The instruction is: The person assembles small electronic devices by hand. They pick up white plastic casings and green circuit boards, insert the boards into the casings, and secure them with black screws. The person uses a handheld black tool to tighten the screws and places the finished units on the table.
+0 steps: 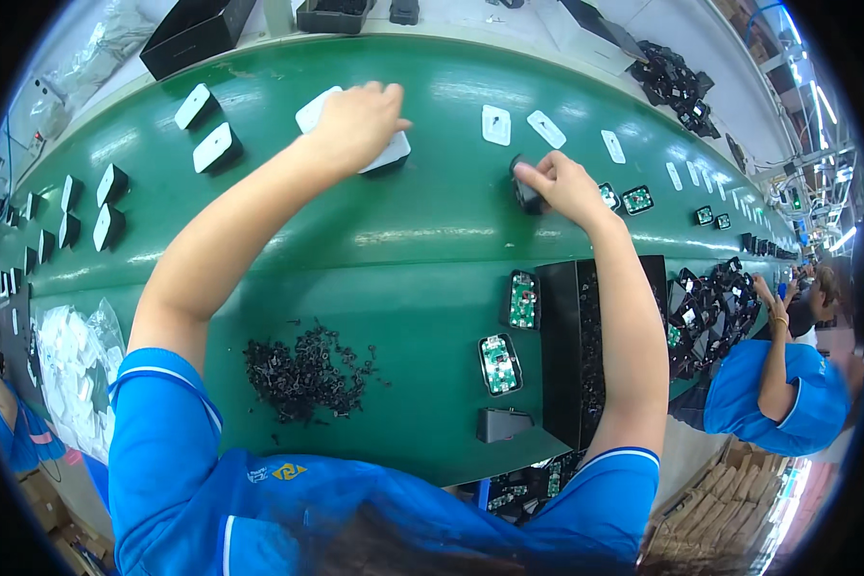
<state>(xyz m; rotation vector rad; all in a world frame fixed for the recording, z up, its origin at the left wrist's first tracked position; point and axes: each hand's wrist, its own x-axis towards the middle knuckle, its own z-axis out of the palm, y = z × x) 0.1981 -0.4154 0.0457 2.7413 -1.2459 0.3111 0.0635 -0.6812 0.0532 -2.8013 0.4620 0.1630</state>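
My left hand [353, 127] is over two white-topped black boxes on the green belt, its fingers apart, and I see nothing in its grasp. One white-topped box [315, 109] shows behind the hand, and another [390, 154] shows under its near side. To the right, my right hand [559, 182] is closed around a small black plastic housing [526, 190], held tilted just above or on the belt. Its fingers hide part of the housing. Beyond that hand lie white cover plates [495, 125], and beside it are black housings with green circuit boards [636, 200].
A pile of small black parts [307, 372] lies on the near green surface [422, 422]. Open housings with circuit boards [499, 365] stand beside a black bin [562, 350]. White pieces in plastic [72, 370] lie at the left. A co-worker in blue [778, 394] handles a black heap [710, 317].
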